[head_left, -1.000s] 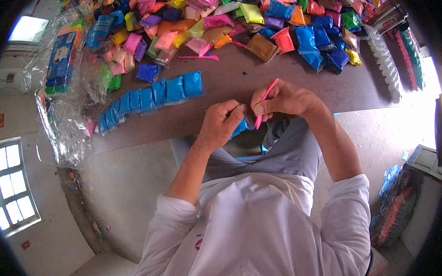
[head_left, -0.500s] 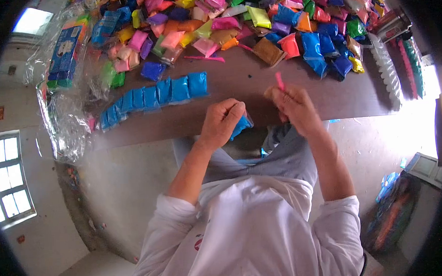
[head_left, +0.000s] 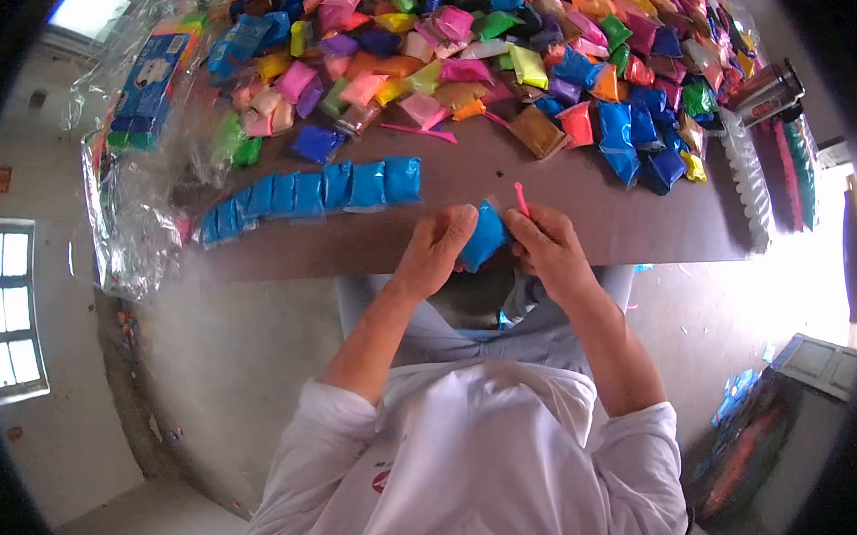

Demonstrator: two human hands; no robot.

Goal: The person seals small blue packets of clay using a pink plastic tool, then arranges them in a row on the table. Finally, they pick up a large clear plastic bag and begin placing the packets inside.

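Just over the table's front edge, my left hand (head_left: 438, 252) grips a small blue packet (head_left: 485, 236) by its left side, thumb on top. Closed around a thin pink plastic stick (head_left: 521, 198), my right hand (head_left: 550, 250) has its fingertips right at the packet's right edge. The stick's upper end pokes up above the fingers; its lower part is hidden in the hand. Beyond my left hand lies a row of similar blue packets (head_left: 312, 191), side by side on the brown table (head_left: 627, 221).
A big heap of colourful packets (head_left: 458, 70) covers the far side. More pink sticks (head_left: 418, 132) lie at its near edge. Crumpled clear plastic (head_left: 140, 223) and a printed package (head_left: 148, 88) are at the left. A dark cylindrical container (head_left: 765, 95) and white scalloped strip (head_left: 752, 182) stand right.
My right hand has come left and down with the pink stick, from apart to right beside the blue packet. The packet is now raised and turned so more of it shows.
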